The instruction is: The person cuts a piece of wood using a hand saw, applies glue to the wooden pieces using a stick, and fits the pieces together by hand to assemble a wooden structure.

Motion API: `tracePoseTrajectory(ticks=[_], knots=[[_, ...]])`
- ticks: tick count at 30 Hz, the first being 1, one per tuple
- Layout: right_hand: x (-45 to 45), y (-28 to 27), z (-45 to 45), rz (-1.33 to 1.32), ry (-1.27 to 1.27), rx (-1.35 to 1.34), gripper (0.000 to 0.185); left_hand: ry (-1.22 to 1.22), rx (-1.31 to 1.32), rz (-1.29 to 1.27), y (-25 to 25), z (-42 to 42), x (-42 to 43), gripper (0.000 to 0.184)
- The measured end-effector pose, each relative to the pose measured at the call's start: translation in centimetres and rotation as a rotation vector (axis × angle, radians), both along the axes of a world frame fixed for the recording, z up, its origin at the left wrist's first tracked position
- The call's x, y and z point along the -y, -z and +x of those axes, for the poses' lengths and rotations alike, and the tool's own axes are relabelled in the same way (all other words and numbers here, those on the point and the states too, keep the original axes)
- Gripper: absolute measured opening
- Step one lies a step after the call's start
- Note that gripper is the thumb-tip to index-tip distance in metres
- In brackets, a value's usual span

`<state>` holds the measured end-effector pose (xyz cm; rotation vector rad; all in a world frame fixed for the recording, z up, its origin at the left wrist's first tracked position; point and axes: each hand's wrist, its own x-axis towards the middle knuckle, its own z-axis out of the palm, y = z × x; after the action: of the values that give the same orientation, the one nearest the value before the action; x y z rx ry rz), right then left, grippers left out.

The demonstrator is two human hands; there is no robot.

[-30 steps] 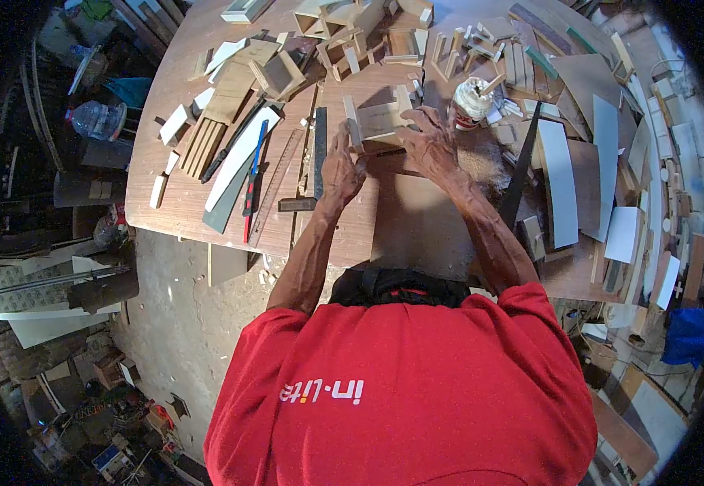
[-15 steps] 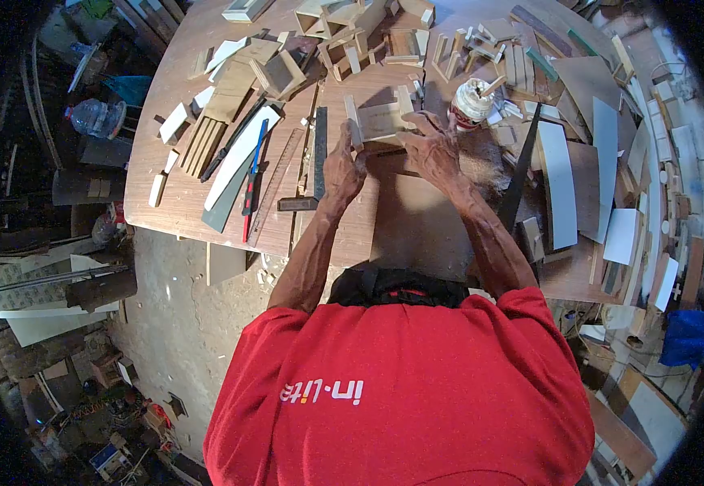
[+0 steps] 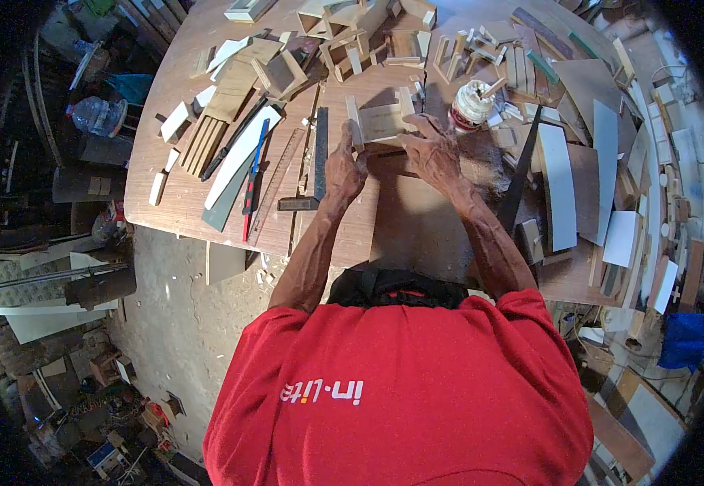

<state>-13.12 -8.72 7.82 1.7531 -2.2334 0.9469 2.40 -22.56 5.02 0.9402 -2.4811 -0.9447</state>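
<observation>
A small wooden box frame lies on the wooden table, between both hands. My left hand presses its fingers against the frame's left side piece. At the right side, my right hand has its fingers bent over the frame's edge and near corner. Left of my left hand lies a dark try square. A jar with white contents and a stick in it stands beyond my right hand.
Left on the table are a steel ruler, a red and blue tool, white strips and grooved wood. More small wooden frames stand at the back. A dark saw blade and white panels lie at the right.
The fingers of my left hand have drawn down slightly along the frame's side. My right hand has shifted only a little, and the frame remains in about the same place.
</observation>
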Motion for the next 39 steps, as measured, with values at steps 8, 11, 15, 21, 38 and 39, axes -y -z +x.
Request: tracePoseTrajectory(ticks=[8, 11, 15, 21, 38, 39], knots=[[-0.1, 0.6, 0.0, 0.003, 0.003, 0.03, 0.013, 0.022, -0.056, -0.016, 0.5, 0.0, 0.1, 0.069], [-0.3, 0.2, 0.0, 0.037, 0.014, -0.042, 0.018, 0.023, -0.047, -0.036, 0.2, 0.1, 0.0, 0.068], [-0.3, 0.5, -0.1, 0.051, -0.003, 0.007, 0.022, 0.001, -0.007, -0.005, 0.2, 0.0, 0.0, 0.065], [-0.2, 0.5, 0.1, 0.04, 0.022, -0.014, 0.023, 0.016, 0.007, 0.044, 0.8, 0.0, 0.2, 0.084], [-1.8, 3.7, 1.7, 0.125, 0.355, 0.441, 0.063, 0.076, -0.135, 0.108, 3.9, 0.8, 2.0, 0.072], [-1.7, 3.5, 1.7, 0.124, 0.358, 0.41, 0.063, 0.065, -0.14, 0.128, 3.9, 0.7, 1.9, 0.071]])
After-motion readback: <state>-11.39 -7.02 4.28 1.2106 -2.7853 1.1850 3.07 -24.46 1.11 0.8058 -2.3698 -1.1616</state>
